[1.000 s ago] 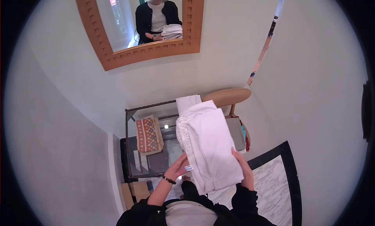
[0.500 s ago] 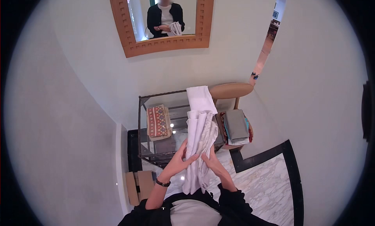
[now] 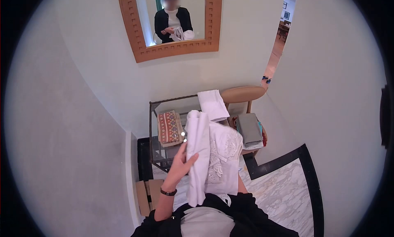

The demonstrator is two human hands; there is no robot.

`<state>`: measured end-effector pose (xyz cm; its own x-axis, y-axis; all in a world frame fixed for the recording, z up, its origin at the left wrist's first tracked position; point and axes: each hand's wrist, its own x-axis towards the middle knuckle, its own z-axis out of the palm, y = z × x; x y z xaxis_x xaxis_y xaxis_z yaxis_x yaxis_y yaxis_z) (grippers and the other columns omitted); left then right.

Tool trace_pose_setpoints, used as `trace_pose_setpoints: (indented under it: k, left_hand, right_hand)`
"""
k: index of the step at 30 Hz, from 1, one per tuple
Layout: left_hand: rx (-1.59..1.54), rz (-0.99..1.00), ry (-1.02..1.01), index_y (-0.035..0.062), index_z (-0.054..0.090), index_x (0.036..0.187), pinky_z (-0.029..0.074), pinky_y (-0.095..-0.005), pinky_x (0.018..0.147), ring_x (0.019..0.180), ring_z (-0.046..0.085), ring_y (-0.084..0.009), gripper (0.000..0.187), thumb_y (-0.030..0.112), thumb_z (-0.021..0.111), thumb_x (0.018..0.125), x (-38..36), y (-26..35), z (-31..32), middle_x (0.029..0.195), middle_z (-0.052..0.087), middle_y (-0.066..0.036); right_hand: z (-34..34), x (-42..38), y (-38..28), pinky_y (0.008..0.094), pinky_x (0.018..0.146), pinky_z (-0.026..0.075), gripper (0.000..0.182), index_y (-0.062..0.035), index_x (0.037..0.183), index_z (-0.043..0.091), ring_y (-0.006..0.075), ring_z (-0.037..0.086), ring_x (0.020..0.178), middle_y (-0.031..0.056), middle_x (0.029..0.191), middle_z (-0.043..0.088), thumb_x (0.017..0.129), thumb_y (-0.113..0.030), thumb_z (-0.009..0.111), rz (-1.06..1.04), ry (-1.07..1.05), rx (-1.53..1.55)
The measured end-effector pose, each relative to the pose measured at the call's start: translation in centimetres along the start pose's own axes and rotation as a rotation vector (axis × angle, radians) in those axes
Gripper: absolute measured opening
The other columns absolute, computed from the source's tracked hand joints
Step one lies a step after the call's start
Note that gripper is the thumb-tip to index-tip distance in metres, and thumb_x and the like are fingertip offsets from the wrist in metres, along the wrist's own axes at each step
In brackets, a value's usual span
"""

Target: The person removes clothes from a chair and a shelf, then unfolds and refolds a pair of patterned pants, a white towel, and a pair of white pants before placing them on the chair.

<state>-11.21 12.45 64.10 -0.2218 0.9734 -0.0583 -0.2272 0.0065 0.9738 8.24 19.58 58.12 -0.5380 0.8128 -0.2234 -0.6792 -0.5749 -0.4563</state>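
Observation:
In front of my body hangs a white folded cloth with lace trim (image 3: 223, 149). Its left part is a long, thick fold (image 3: 198, 155), and its right part spreads out flatter with the lace showing. My left hand (image 3: 180, 165) is closed around the left fold, thumb on top. Of my right arm only the forearm (image 3: 243, 185) shows; the hand is hidden under the spread part of the cloth. Just beyond, another folded white cloth (image 3: 213, 105) lies on the back right of a glass-topped table (image 3: 168, 101).
Patterned folded textiles (image 3: 169, 128) lie on the table's left. A chair (image 3: 243, 92) on the right bears a stack of folded grey cloth (image 3: 249, 128) and other fabrics. Cardboard (image 3: 154, 192) stands on the floor at left. A wood-framed mirror (image 3: 176, 54) hangs on the wall.
The bunched cloth has been parted: its right side has swung out to the right and shows lace. My right hand has gone from view beneath it, while my left hand still grips the left fold.

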Motion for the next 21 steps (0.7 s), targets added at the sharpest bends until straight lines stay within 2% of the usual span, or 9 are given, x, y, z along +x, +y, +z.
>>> trace_pose_setpoints:
  k: [7,10,14,15,18,21]
  left_hand:
    - [-0.280,-0.027,0.177,-0.0018,0.045,0.135,0.047,-0.0282,0.092,0.104,0.060,-0.0131,0.046,0.016,0.060,0.096,-1.2,2.7,-5.0,0.119,0.062,-0.009]
    - [-0.043,-0.126,0.165,-0.0006,0.044,0.138,0.045,-0.0294,0.095,0.111,0.057,-0.0145,0.049,0.017,0.060,0.096,-0.4,0.0,-7.8,0.127,0.059,-0.011]
    - [0.441,-0.082,0.206,-0.0038,0.050,0.129,0.046,-0.0301,0.092,0.105,0.059,-0.0157,0.055,0.029,0.070,0.090,0.1,-3.5,-7.0,0.117,0.063,-0.013]
    - [0.388,-0.068,0.190,-0.0051,0.051,0.125,0.047,-0.0304,0.091,0.102,0.060,-0.0167,0.059,0.033,0.073,0.087,0.7,-6.1,-8.0,0.112,0.064,-0.013]
    - [0.343,-0.237,0.137,-0.0057,0.049,0.126,0.046,-0.0319,0.092,0.106,0.058,-0.0187,0.059,0.033,0.071,0.088,1.6,-7.4,-8.0,0.116,0.062,-0.015]
    - [0.470,-0.153,0.082,-0.0024,0.029,0.145,0.044,-0.0317,0.096,0.114,0.052,-0.0166,0.074,0.035,0.066,0.093,2.6,-10.1,-7.5,0.130,0.053,-0.013]
  right_hand:
    - [-3.3,-1.0,-2.6,0.0386,0.109,0.038,0.069,-0.0003,0.145,0.035,0.0287,0.049,0.127,0.0131,0.141,0.048,0.094,-0.043,0.052,-0.075,-0.031,-0.114]
    - [-4.9,0.0,-4.2,0.0388,0.108,0.038,0.068,-0.0002,0.144,0.037,0.0289,0.050,0.126,0.0134,0.140,0.049,0.093,-0.042,0.053,-0.151,-0.058,-0.142]
    - [-7.9,2.3,-6.5,0.0391,0.108,0.039,0.066,-0.0001,0.143,0.039,0.0291,0.051,0.125,0.0138,0.138,0.051,0.092,-0.040,0.055,-0.231,-0.114,-0.185]
    - [-8.8,2.8,-7.0,0.0391,0.108,0.039,0.066,-0.0001,0.143,0.039,0.0292,0.051,0.125,0.0139,0.138,0.052,0.092,-0.039,0.055,-0.226,-0.122,-0.187]
    - [-11.1,3.9,-8.0,0.0391,0.107,0.040,0.064,0.0004,0.141,0.042,0.0294,0.053,0.124,0.0147,0.136,0.053,0.089,-0.034,0.056,-0.107,-0.074,-0.143]
    - [-11.3,3.6,-8.7,0.0389,0.107,0.040,0.065,0.0011,0.139,0.044,0.0303,0.054,0.122,0.0162,0.134,0.055,0.081,-0.025,0.057,0.056,0.024,-0.124]
